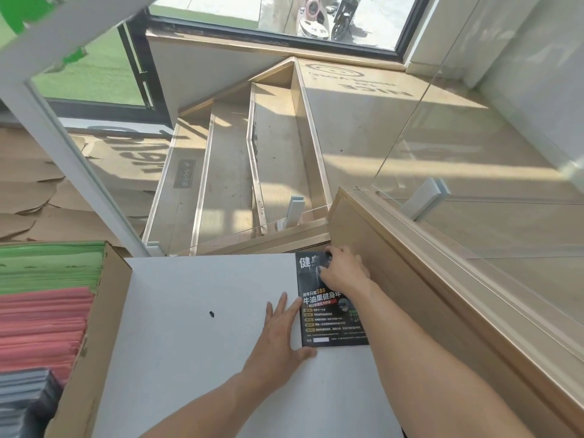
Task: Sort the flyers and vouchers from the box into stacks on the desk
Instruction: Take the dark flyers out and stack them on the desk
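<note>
Desk [196, 311], white-topped, filled the lower middle of the head view; a small dark speck lay near its centre. Wooden ledge [410, 279] ran along the desk's right edge, with a glass panel [474, 153] rising beyond it. Stairs [240, 172] in pale wood descended past the desk's far edge toward a window.

Cardboard box [94, 327] stood against the desk's left edge, open at the top. Inside it, sheets were packed on edge in colour bands: green sheets [50, 267] at the far end, red sheets [41, 327] in the middle, grey sheets [22, 393] at the near end.

Black flyer [328, 317] lay flat at the desk's far right corner, its right side just beside the wooden ledge. White and orange print was visible on it. Whether one sheet or a thin stack, could not tell.

Right hand [343, 268] rested on the flyer's far end, fingers loosely bent and pressing down on the paper, not wrapped round it. Right forearm crossed over the flyer's right side.

Left hand [278, 330] lay flat on the desk, fingers straight and together, fingertips touching the flyer's left edge, thumb spread toward the flyer's near left corner.
</note>
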Motion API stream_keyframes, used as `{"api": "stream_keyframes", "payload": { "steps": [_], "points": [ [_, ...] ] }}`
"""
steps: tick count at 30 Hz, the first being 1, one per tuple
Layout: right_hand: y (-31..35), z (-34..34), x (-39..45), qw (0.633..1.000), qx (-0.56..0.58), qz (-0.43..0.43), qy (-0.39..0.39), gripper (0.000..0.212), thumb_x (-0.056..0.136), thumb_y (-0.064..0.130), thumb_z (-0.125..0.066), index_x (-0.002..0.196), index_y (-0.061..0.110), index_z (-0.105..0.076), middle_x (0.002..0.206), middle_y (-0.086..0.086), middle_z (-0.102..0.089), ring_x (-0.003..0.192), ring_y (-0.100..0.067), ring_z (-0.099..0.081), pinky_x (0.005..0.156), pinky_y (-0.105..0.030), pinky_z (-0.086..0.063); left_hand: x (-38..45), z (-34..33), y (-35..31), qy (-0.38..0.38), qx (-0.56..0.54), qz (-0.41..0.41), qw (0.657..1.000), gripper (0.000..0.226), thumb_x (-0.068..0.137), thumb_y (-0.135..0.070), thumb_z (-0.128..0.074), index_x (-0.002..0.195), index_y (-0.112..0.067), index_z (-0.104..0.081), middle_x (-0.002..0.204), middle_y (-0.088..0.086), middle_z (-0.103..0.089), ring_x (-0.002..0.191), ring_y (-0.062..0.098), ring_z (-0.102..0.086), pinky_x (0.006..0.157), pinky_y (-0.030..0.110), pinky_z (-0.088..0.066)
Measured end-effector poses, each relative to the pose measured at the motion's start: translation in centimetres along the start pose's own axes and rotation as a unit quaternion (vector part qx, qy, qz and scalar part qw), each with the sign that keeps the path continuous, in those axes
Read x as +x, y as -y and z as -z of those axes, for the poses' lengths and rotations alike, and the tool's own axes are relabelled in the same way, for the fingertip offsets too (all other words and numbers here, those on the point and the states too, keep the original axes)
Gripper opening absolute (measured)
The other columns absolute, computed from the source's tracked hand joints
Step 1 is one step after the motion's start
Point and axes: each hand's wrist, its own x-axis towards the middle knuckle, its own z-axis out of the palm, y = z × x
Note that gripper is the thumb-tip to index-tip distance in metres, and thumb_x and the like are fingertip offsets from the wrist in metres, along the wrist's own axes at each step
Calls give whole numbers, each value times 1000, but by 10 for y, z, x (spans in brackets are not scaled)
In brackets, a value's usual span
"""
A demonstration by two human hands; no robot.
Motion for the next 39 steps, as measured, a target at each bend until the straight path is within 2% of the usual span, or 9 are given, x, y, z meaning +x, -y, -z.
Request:
{"api": "stream_keyframes", "payload": {
  "steps": [2, 5, 8, 13, 18, 22, 26, 33, 39],
  "points": [
    [3, 2, -11, 999, 4, 10, -36, 68, 95, 36, -61, 155, 30, -30, 165, 1, -21, 153, -31, -11, 120, -52, -23, -2, 7, 0, 11, -18, 13, 1000, 109, 80, -39, -83, 158, -42, -7, 165, -17, 0, 153, 12, 15, 125, 35, -4],
    [20, 11, -37, 989, 41, 73, -125, 63, 91, 14, -57, 151, 27, -40, 161, 3, -32, 151, -21, -20, 122, -42, -22, -17, 28, -2, -38, -25, -38, 998, 101, 82, -40, -82, 158, -38, -15, 161, -27, -8, 153, -2, -4, 125, 25, -10],
    [52, 7, -78, 971, 86, 152, -164, 58, 90, 9, -55, 144, 29, -49, 152, 7, -45, 142, -18, -35, 114, -43, -37, -57, 58, -7, -158, -15, -108, 981, 74, 89, -31, -76, 151, -34, -36, 158, -30, -23, 147, -8, -21, 121, 25, -25],
    [126, -48, -177, 929, 205, 287, -115, 41, 95, 17, -59, 129, 40, -59, 129, 22, -57, 122, -1, -47, 102, -28, -44, -152, 125, -3, -366, -39, -188, 911, 49, 89, -6, -73, 135, -17, -58, 146, -14, -52, 142, 8, -42, 115, 20, -33],
    [204, -115, -271, 845, 208, 475, -134, 36, 91, 18, -66, 125, 30, -68, 121, 20, -65, 118, -5, -54, 101, -25, -45, -229, 196, 52, -490, 48, -142, 859, 36, 96, -12, -58, 132, -13, -61, 141, -9, -57, 144, 13, -40, 120, 40, -31],
    [235, -153, -298, 835, 81, 515, -177, 44, 93, 26, -56, 137, 22, -61, 140, 10, -58, 132, -15, -48, 110, -32, -41, -266, 229, 118, -430, 223, 13, 875, 50, 100, -35, -38, 146, -19, -50, 153, -7, -47, 152, 12, -24, 125, 52, -13],
    [232, -172, -307, 841, -9, 496, -215, 49, 97, 31, -50, 145, 19, -52, 155, 4, -44, 148, -18, -33, 117, -38, -31, -281, 226, 153, -321, 387, 31, 864, 66, 101, -48, -24, 160, -19, -21, 168, -5, -12, 156, 18, 2, 124, 52, -3],
    [229, -175, -318, 824, -77, 483, -286, 42, 99, 24, -52, 140, 19, -57, 156, -3, -44, 148, -29, -32, 117, -49, -32, -291, 217, 155, -331, 375, 21, 866, 68, 102, -49, -28, 161, -18, -14, 170, -2, -2, 156, 21, 7, 124, 52, -1],
    [230, -180, -326, 826, -59, 467, -311, 36, 98, 20, -60, 133, 19, -63, 147, -1, -54, 144, -28, -40, 113, -48, -37, -299, 213, 160, -330, 363, 3, 871, 65, 105, -50, -25, 161, -18, -17, 170, -2, -3, 156, 20, 4, 124, 52, -2]
  ]
}}
